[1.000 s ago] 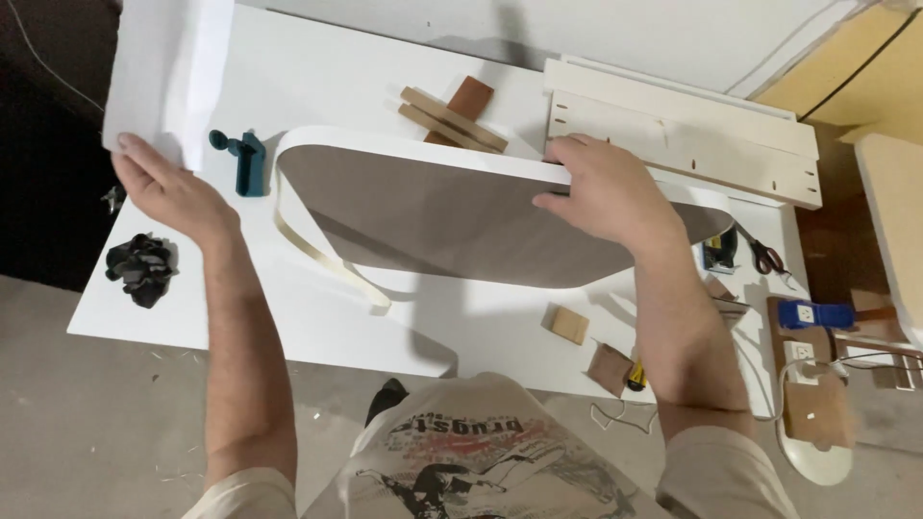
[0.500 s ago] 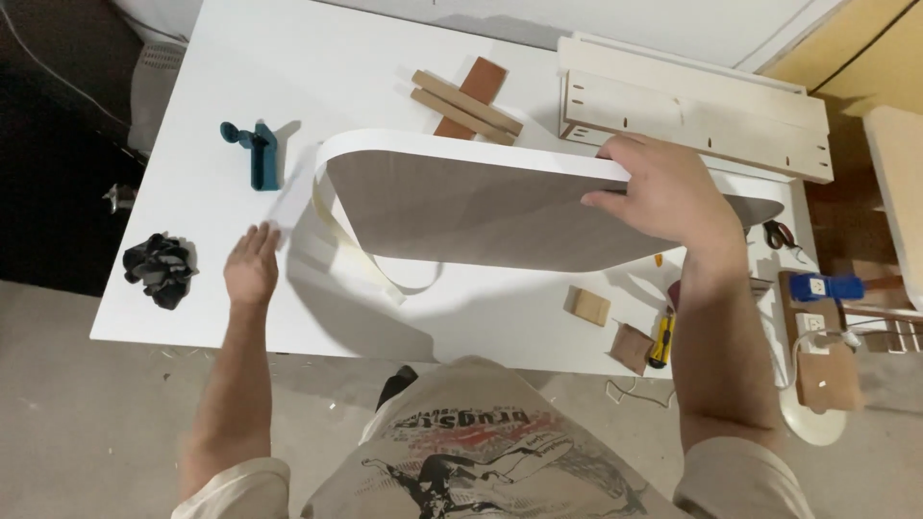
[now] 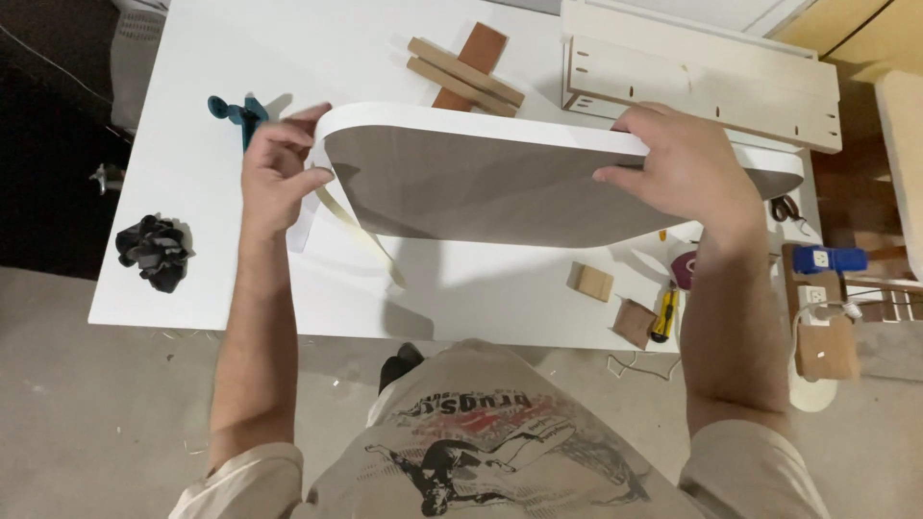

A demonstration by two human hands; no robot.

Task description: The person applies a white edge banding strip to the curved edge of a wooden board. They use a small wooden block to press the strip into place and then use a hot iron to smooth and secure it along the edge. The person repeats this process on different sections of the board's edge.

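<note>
Nearest the person, the white bench (image 3: 192,288) carries a small wooden block (image 3: 591,282), a brown sanding block (image 3: 635,322) and a yellow-handled tool (image 3: 663,312) at about 4 o'clock from the middle of the view. Above them a rounded grey panel with a white edge (image 3: 500,183) stands tilted on its long side across the bench centre. The left hand (image 3: 274,173) is closed on the panel's rounded corner at 9 o'clock, fingers pinching the white edge banding (image 3: 351,231), whose loose strip hangs down toward the bench. The right hand (image 3: 678,168) is clamped over the panel's top edge at 3 o'clock, well apart from the left. A black crumpled cloth (image 3: 154,252) lies at 9 o'clock near the bench edge. Farther off, a blue clamp (image 3: 240,111) sits at 10 o'clock, crossed wooden strips (image 3: 466,67) at 12 o'clock, and a slotted pale wooden assembly (image 3: 702,82) at 1 o'clock.
</note>
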